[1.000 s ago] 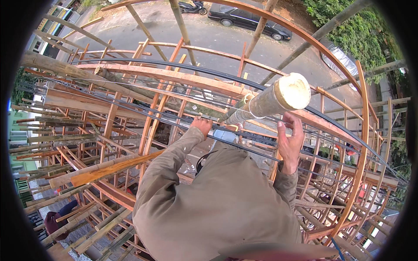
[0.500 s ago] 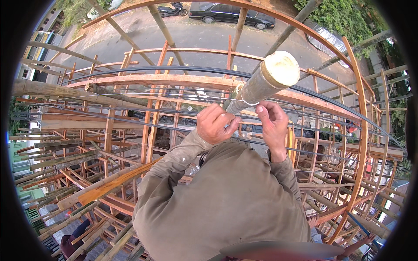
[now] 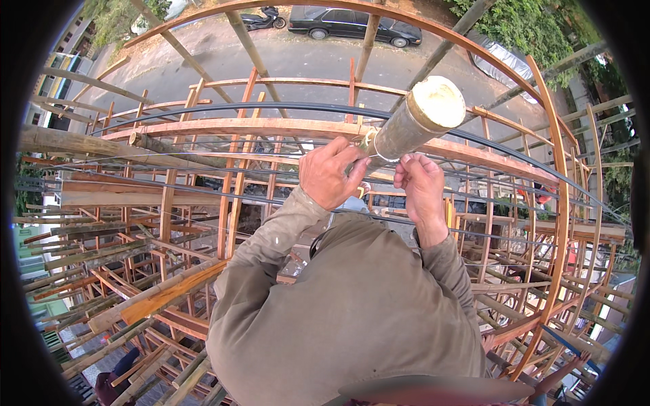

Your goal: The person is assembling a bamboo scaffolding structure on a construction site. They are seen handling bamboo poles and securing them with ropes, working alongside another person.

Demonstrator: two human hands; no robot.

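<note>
My left hand (image 3: pixel 330 174) was closed around the lower part of a thick bamboo pole (image 3: pixel 413 122), which rose toward me above the curved wooden frame (image 3: pixel 284 127). My right hand (image 3: pixel 421 184) pinched a thin wire (image 3: pixel 381 157) looped round that pole, just beside the left. Far below lay the street with a dark car (image 3: pixel 352 24).
</note>
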